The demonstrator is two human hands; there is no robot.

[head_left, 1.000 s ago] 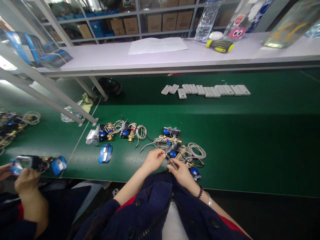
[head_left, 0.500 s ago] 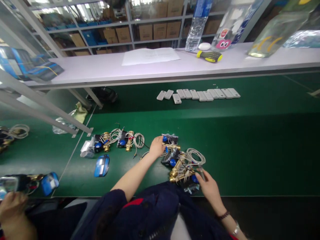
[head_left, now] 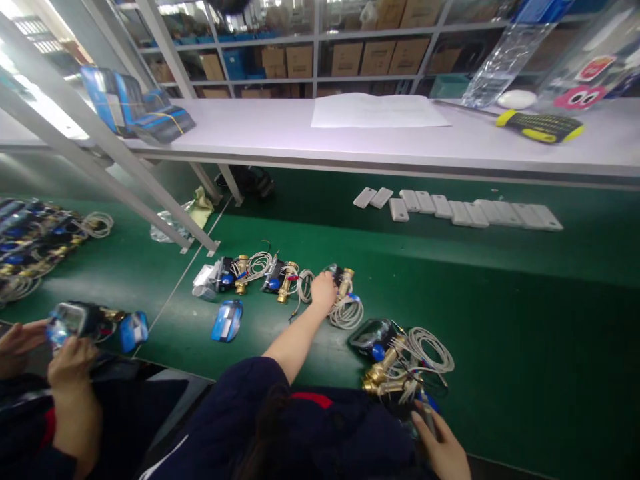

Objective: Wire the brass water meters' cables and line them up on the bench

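Green matting [head_left: 500, 293] covers the bench. Left hand [head_left: 324, 291], arm stretched forward, rests on a brass valve unit [head_left: 343, 280] with a coil of grey cable [head_left: 346, 312] just beside it at 5 o'clock; the fingers are curled over the unit's near end, but whether they grip it cannot be told. Right hand [head_left: 443, 450], at the lower edge of view, has its fingers closed narrowly round a slim tool [head_left: 428, 413]. The tool's tip lies against a heap of valve units [head_left: 395, 367] with brass fittings and looped cable, at 11 o'clock from this hand.

At 9 o'clock from the left hand, two more units [head_left: 260, 275] lie in a row, touching or nearly so, with a clear plastic piece [head_left: 204, 281] at the row's far left end. A blue cover [head_left: 227, 321] lies flat at 7 o'clock from that row, apart from it. At 1 o'clock from the left hand, well apart, a line of white tabs [head_left: 460, 212] lies under the edge of a white shelf [head_left: 280, 137]. On the shelf are a paper sheet [head_left: 377, 111] and a yellow-and-black screwdriver [head_left: 540, 126].

At far left, a co-worker's hands [head_left: 65, 357] hold another unit [head_left: 75, 320] with a blue cap. Beyond them, at 11 o'clock, a pile of units [head_left: 35, 240] lies on the matting.
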